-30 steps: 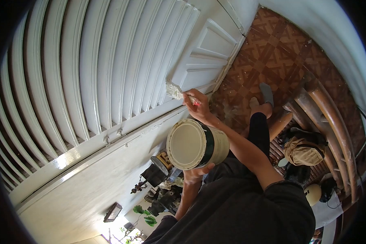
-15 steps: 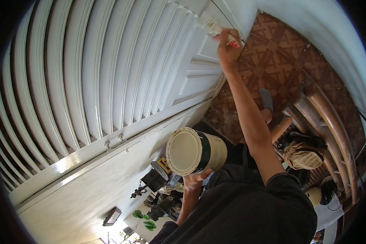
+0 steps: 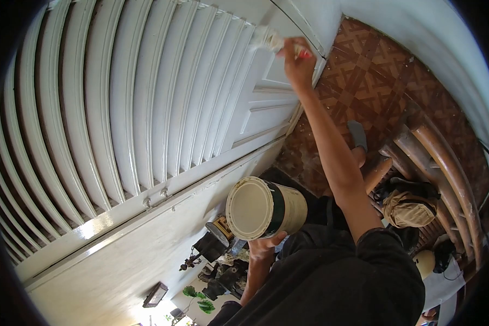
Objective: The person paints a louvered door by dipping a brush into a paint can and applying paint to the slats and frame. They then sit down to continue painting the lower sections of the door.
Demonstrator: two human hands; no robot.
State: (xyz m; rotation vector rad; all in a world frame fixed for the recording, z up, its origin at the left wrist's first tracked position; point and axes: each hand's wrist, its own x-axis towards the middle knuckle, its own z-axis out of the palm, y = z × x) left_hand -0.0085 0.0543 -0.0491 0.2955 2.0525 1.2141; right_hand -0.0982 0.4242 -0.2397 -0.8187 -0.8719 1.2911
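Note:
My right hand [image 3: 299, 61] is closed around the handle of a paintbrush [image 3: 268, 39], which has pale, paint-coated bristles and a bit of red near its end. The bristles are slightly blurred and lie against or very close to the white slatted door [image 3: 201, 81]; contact is hard to confirm. Lower down, my left hand [image 3: 263, 247] grips a paint can [image 3: 250, 209] from beneath, its thumb along the side. The can is tilted, with a cream-coloured round end facing the camera and a dark green band on its side. Most of my left fingers are hidden behind it.
Below the door runs a pale wall [image 3: 108, 277]. A wooden chair [image 3: 445, 157] stands at the right with a tan cloth bundle [image 3: 410, 209] on it. Patterned brown tiles [image 3: 358, 70] cover the floor. Dark clutter and a tin [image 3: 223, 228] lie beyond the can.
My right hand has carried the paintbrush a little to the left along the door. The can stays in my left hand, and the whole view has shifted slightly.

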